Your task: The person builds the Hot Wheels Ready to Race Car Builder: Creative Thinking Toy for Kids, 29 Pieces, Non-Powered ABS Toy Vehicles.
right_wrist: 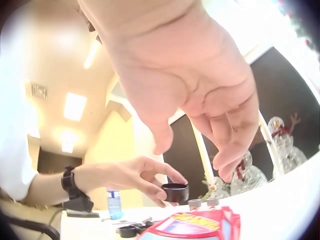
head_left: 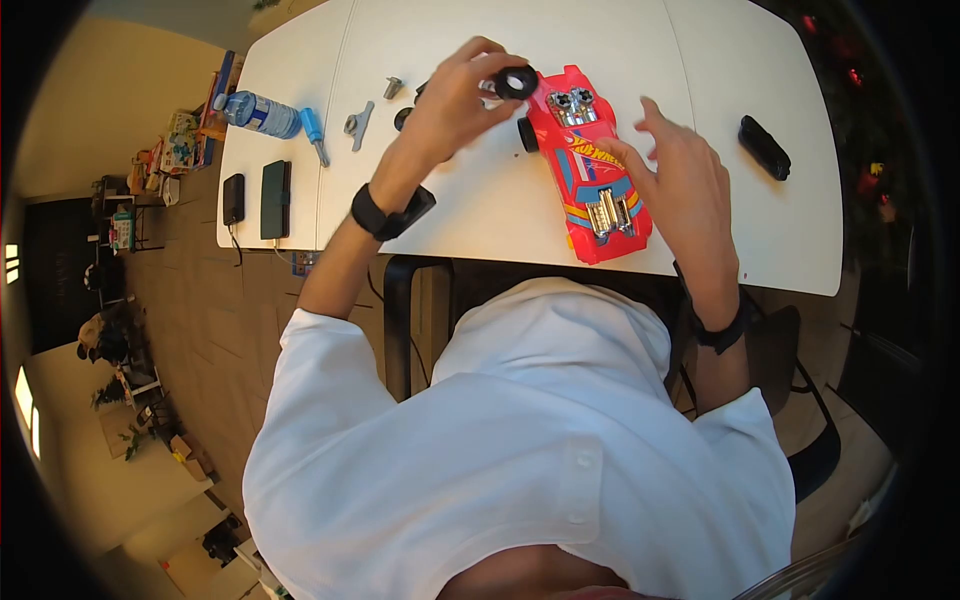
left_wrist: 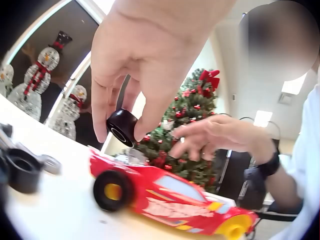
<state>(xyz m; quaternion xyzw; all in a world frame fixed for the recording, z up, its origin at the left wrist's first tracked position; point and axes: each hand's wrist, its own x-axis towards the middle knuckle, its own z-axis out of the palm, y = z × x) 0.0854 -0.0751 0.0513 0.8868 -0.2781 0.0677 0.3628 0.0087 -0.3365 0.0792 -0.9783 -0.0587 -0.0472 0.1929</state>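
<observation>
My left hand point(head_left: 445, 112) pinches a black toy wheel point(head_left: 504, 89) between thumb and fingers, above one end of a red toy car point(head_left: 590, 165). The car carries Hot Wheels lettering and silver engine parts. On its near side, the left wrist view shows a black wheel with a yellow centre point(left_wrist: 113, 192) at one end and a bare yellow hub point(left_wrist: 234, 229) at the other. My right hand point(head_left: 688, 185) hovers beside the car with fingers loosely spread, holding nothing. More black wheels point(left_wrist: 22, 170) lie on the table, partly hidden behind my left hand in the head view.
Left of the car lie a grey tool point(head_left: 358, 127), a small metal part point(head_left: 393, 87) and a blue-handled screwdriver point(head_left: 312, 130). A water bottle point(head_left: 262, 115), a phone point(head_left: 275, 200) and a small black device point(head_left: 233, 198) are farther left. A black case point(head_left: 765, 148) sits at right.
</observation>
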